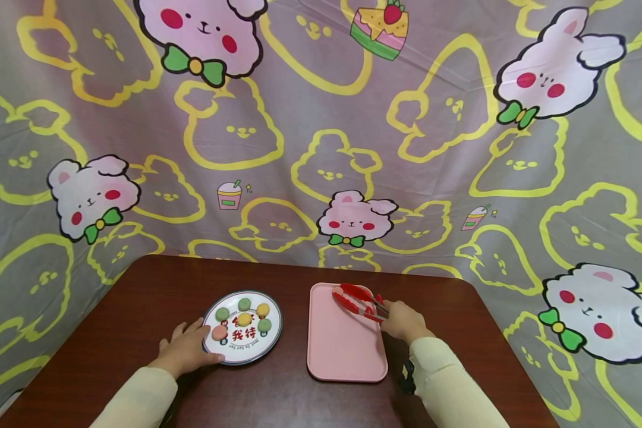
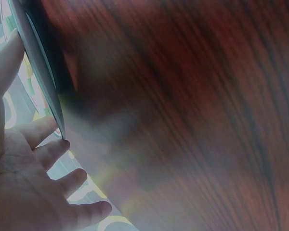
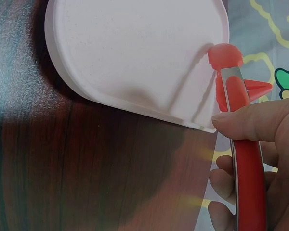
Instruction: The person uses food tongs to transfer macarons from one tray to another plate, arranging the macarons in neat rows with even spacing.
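Observation:
A round white plate [image 1: 254,352] with a dark rim and red characters lies on the left, bearing three green macarons [image 1: 244,304], two yellow macarons [image 1: 263,310] and a pink macaron [image 1: 220,332]. My left hand [image 1: 184,348] touches the plate's near-left rim, thumb and fingers spread along it. With my right hand [image 1: 403,321] I grip red and metal tongs [image 1: 353,297] by their handles. Their red heads hang over the far part of a pink rectangular tray [image 1: 345,351]. A small pinkish round shape shows at the tips. In the right wrist view, the thumb presses along the tongs' handle.
Both plate and tray stand on a dark brown wooden table [image 1: 294,398], with a strip of tabletop between them. A patterned cloth [image 1: 283,119] with cartoon faces hangs behind the table and at its sides.

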Demonstrator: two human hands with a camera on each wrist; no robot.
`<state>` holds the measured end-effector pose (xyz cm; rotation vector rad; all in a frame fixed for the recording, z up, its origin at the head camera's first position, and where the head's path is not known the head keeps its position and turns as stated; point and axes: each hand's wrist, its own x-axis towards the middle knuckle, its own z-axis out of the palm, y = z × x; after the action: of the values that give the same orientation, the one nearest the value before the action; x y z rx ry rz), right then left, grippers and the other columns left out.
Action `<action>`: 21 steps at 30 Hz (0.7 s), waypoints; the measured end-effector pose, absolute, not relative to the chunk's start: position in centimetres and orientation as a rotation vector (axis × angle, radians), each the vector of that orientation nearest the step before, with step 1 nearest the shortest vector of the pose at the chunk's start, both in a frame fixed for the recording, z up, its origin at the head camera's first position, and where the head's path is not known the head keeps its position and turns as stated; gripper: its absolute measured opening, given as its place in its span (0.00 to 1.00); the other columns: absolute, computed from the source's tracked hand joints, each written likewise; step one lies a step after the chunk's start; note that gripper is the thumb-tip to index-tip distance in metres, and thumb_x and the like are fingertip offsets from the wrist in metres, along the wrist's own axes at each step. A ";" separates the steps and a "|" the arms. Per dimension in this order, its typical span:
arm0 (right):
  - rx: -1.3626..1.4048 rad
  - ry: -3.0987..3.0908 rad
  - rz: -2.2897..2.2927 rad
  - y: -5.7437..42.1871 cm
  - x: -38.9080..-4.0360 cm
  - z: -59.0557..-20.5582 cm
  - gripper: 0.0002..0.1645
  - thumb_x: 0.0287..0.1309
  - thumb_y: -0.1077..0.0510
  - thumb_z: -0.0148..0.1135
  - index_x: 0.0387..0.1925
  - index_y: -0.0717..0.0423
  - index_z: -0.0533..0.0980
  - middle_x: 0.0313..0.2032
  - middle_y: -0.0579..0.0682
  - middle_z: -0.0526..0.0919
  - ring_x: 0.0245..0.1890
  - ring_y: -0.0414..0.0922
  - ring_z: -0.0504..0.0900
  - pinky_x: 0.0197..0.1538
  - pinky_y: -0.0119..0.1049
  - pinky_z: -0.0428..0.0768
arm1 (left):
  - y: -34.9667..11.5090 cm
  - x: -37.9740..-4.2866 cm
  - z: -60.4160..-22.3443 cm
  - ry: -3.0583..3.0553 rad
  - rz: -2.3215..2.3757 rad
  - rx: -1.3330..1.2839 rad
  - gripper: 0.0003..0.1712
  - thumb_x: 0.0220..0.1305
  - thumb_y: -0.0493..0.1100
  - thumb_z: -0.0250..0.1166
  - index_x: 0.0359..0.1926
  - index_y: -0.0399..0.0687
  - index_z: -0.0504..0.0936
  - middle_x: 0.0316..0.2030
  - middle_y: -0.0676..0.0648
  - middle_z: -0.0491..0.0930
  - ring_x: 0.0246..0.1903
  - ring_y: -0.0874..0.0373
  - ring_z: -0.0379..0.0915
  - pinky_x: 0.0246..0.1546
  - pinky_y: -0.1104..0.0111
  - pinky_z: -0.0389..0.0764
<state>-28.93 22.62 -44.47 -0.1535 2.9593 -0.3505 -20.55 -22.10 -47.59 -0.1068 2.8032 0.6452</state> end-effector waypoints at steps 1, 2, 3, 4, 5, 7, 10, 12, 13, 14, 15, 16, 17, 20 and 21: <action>-0.154 2.960 -0.349 22.6 -28.9 -44.5 0.35 0.46 0.56 0.68 0.59 0.61 0.74 0.48 0.59 0.82 0.44 0.53 0.81 0.42 0.58 0.78 | -22.1 -20.5 -47.6 2.803 0.645 -0.107 0.56 0.42 0.67 0.73 0.62 0.30 0.70 0.66 0.25 0.57 0.64 0.24 0.43 0.55 0.27 0.46; -0.156 2.960 -0.347 22.6 -28.9 -44.4 0.35 0.46 0.56 0.68 0.59 0.61 0.74 0.48 0.59 0.82 0.43 0.53 0.81 0.42 0.58 0.78 | -22.1 -20.5 -47.6 2.803 0.646 -0.106 0.56 0.42 0.67 0.73 0.62 0.30 0.70 0.66 0.25 0.57 0.64 0.24 0.43 0.55 0.27 0.46; -0.157 2.961 -0.345 22.6 -28.8 -44.3 0.35 0.46 0.56 0.68 0.59 0.61 0.74 0.48 0.59 0.82 0.42 0.52 0.81 0.41 0.57 0.79 | -22.1 -20.5 -47.5 2.803 0.646 -0.105 0.56 0.42 0.67 0.73 0.62 0.30 0.70 0.66 0.25 0.57 0.64 0.24 0.43 0.55 0.27 0.46; -0.158 2.963 -0.345 22.6 -28.7 -44.2 0.35 0.46 0.56 0.68 0.59 0.61 0.74 0.47 0.59 0.82 0.41 0.52 0.81 0.41 0.57 0.79 | -22.1 -20.5 -47.5 2.803 0.647 -0.104 0.56 0.42 0.67 0.73 0.62 0.30 0.70 0.66 0.25 0.57 0.64 0.24 0.43 0.55 0.27 0.46; -0.158 2.963 -0.346 22.6 -28.7 -44.2 0.35 0.45 0.56 0.68 0.59 0.61 0.74 0.47 0.59 0.82 0.40 0.51 0.80 0.40 0.56 0.79 | -22.1 -20.5 -47.5 2.804 0.649 -0.101 0.56 0.42 0.67 0.73 0.62 0.30 0.70 0.66 0.25 0.57 0.64 0.24 0.43 0.55 0.27 0.46; -0.158 2.965 -0.345 22.6 -28.6 -44.1 0.35 0.45 0.56 0.68 0.59 0.61 0.74 0.46 0.59 0.82 0.37 0.50 0.80 0.38 0.55 0.79 | -22.1 -20.5 -47.5 2.803 0.651 -0.100 0.56 0.42 0.67 0.73 0.62 0.30 0.70 0.66 0.25 0.57 0.64 0.23 0.43 0.55 0.27 0.46; -0.154 2.963 -0.344 22.6 -28.6 -44.1 0.36 0.45 0.57 0.68 0.59 0.61 0.74 0.46 0.59 0.82 0.34 0.49 0.78 0.36 0.53 0.79 | -22.1 -20.4 -47.5 2.799 0.656 -0.100 0.56 0.42 0.67 0.73 0.62 0.30 0.70 0.66 0.25 0.57 0.64 0.23 0.43 0.55 0.26 0.46; -0.150 2.960 -0.344 22.7 -28.6 -44.1 0.36 0.45 0.57 0.67 0.60 0.61 0.73 0.46 0.59 0.82 0.34 0.48 0.77 0.35 0.52 0.78 | -22.2 -20.4 -47.6 2.800 0.654 -0.096 0.56 0.42 0.67 0.73 0.62 0.30 0.70 0.66 0.25 0.57 0.64 0.23 0.43 0.55 0.26 0.46; -0.148 2.959 -0.345 22.7 -28.5 -44.1 0.37 0.45 0.57 0.67 0.60 0.61 0.73 0.47 0.59 0.82 0.34 0.48 0.77 0.34 0.52 0.78 | -22.2 -20.4 -47.6 2.801 0.652 -0.096 0.56 0.42 0.67 0.73 0.62 0.30 0.70 0.66 0.25 0.57 0.64 0.23 0.43 0.55 0.26 0.46; -0.147 2.958 -0.346 22.7 -28.5 -44.1 0.37 0.45 0.57 0.67 0.60 0.61 0.73 0.47 0.59 0.82 0.34 0.48 0.77 0.34 0.52 0.78 | -22.2 -20.4 -47.6 2.802 0.649 -0.095 0.56 0.42 0.67 0.73 0.62 0.30 0.70 0.66 0.25 0.57 0.64 0.23 0.43 0.55 0.26 0.46; -0.145 2.956 -0.348 22.7 -28.5 -44.0 0.37 0.44 0.57 0.67 0.60 0.61 0.73 0.47 0.59 0.82 0.34 0.48 0.77 0.34 0.51 0.78 | -22.2 -20.4 -47.6 2.803 0.646 -0.095 0.56 0.43 0.67 0.73 0.62 0.30 0.70 0.66 0.25 0.57 0.64 0.23 0.43 0.55 0.26 0.46; -0.144 2.955 -0.348 22.7 -28.5 -44.0 0.37 0.44 0.57 0.67 0.61 0.61 0.73 0.48 0.60 0.81 0.34 0.48 0.77 0.34 0.51 0.78 | -22.2 -20.5 -47.7 2.799 0.646 -0.098 0.56 0.43 0.67 0.73 0.62 0.30 0.69 0.67 0.25 0.56 0.64 0.24 0.42 0.55 0.27 0.46; -0.143 2.955 -0.349 22.7 -28.5 -44.0 0.38 0.44 0.57 0.67 0.61 0.61 0.73 0.48 0.60 0.81 0.34 0.48 0.77 0.34 0.51 0.78 | -22.2 -20.5 -47.7 2.801 0.642 -0.095 0.56 0.43 0.67 0.73 0.62 0.30 0.69 0.67 0.25 0.56 0.64 0.23 0.43 0.55 0.27 0.46; -0.137 2.954 -0.347 22.7 -28.5 -43.9 0.39 0.44 0.57 0.67 0.61 0.61 0.72 0.49 0.61 0.81 0.34 0.49 0.76 0.33 0.50 0.78 | -22.1 -20.6 -47.6 2.801 0.640 -0.097 0.56 0.43 0.67 0.73 0.62 0.30 0.70 0.67 0.25 0.56 0.64 0.24 0.43 0.55 0.27 0.46; -0.133 2.954 -0.345 22.7 -28.5 -43.9 0.39 0.44 0.57 0.67 0.62 0.61 0.72 0.50 0.61 0.81 0.34 0.49 0.76 0.32 0.50 0.78 | -22.2 -20.6 -47.6 2.801 0.641 -0.098 0.56 0.43 0.67 0.73 0.62 0.30 0.70 0.67 0.26 0.56 0.64 0.24 0.43 0.55 0.27 0.46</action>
<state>-28.47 22.72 -43.93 -0.1327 2.9537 -0.3454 -20.57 -22.15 -47.59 -0.0981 2.8006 0.6408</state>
